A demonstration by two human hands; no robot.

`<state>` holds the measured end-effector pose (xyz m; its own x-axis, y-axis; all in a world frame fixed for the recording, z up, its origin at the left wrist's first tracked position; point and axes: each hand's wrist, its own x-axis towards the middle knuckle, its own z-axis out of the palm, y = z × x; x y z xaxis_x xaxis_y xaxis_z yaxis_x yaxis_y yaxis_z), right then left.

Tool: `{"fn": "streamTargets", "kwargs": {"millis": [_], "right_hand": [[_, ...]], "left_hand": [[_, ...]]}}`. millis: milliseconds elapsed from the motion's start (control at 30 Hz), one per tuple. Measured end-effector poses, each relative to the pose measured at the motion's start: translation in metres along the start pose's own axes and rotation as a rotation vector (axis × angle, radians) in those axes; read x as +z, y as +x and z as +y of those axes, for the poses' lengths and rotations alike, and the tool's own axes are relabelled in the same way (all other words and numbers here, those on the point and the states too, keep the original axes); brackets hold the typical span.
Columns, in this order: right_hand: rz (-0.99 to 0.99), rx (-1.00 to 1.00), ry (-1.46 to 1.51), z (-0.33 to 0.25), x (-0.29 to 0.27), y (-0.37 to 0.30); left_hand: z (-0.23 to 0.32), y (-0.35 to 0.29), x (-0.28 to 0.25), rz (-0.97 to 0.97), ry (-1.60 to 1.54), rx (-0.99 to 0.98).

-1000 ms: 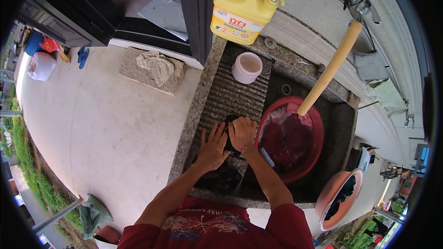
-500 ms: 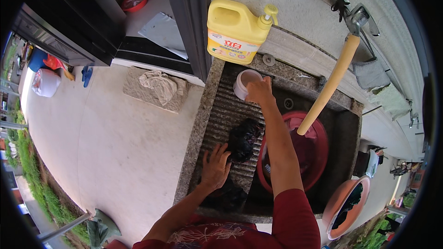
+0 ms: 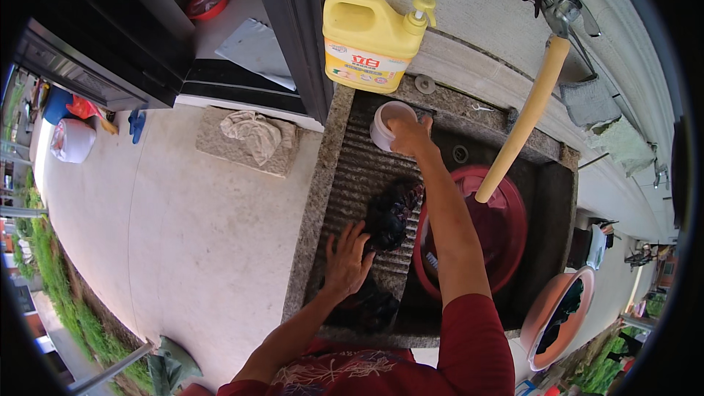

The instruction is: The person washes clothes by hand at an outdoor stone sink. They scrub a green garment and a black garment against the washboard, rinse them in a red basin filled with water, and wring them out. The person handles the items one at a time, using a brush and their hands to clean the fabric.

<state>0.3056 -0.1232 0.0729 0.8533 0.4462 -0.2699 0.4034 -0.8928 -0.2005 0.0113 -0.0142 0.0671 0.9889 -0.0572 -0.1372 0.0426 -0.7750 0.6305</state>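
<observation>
In the stone sink, my right hand (image 3: 412, 137) is closed on the rim of a small pale round tub (image 3: 381, 137), with some fingers reaching over its edge. The tub stands at the far end of the ribbed washboard (image 3: 353, 169). My left hand (image 3: 348, 260) lies with spread fingers on the washboard, fingertips touching a wet, bunched dark cloth (image 3: 389, 220). Another dark cloth (image 3: 370, 306) lies nearer to me, partly behind my left wrist. Right of the washboard sits a red basin (image 3: 517, 249) with reddish cloth and water; my right forearm covers part of it.
A yellow pump jug (image 3: 370, 44) stands on the sink's far left corner. A yellowish hose (image 3: 524, 121) hangs from the tap (image 3: 565, 11) into the basin. An orange tub (image 3: 543, 345) with dark cloth stands to the right. A rag (image 3: 253, 136) lies on a slab left.
The view has shifted slightly. My right hand stays at the tub's rim, and my left hand stays spread beside the dark cloth, with little movement.
</observation>
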Motion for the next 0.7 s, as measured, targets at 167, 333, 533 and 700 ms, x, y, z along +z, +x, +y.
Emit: {"fn": "streamTargets", "kwargs": {"millis": [167, 333, 533, 700], "right_hand": [[0.225, 0.034, 0.922, -0.015, -0.031, -0.085], [0.342, -0.145, 0.7, -0.042, 0.069, -0.183], [0.66, 0.062, 0.452, -0.038, 0.098, -0.157], [0.583, -0.212, 0.405, -0.081, 0.106, -0.227]], "left_hand": [[-0.005, -0.001, 0.005, 0.074, 0.031, -0.009], [-0.01, -0.001, 0.013, 0.151, -0.038, 0.015], [-0.005, -0.008, 0.015, 0.306, 0.012, 0.059], [-0.004, -0.015, 0.01, 0.41, 0.094, -0.019]]}}
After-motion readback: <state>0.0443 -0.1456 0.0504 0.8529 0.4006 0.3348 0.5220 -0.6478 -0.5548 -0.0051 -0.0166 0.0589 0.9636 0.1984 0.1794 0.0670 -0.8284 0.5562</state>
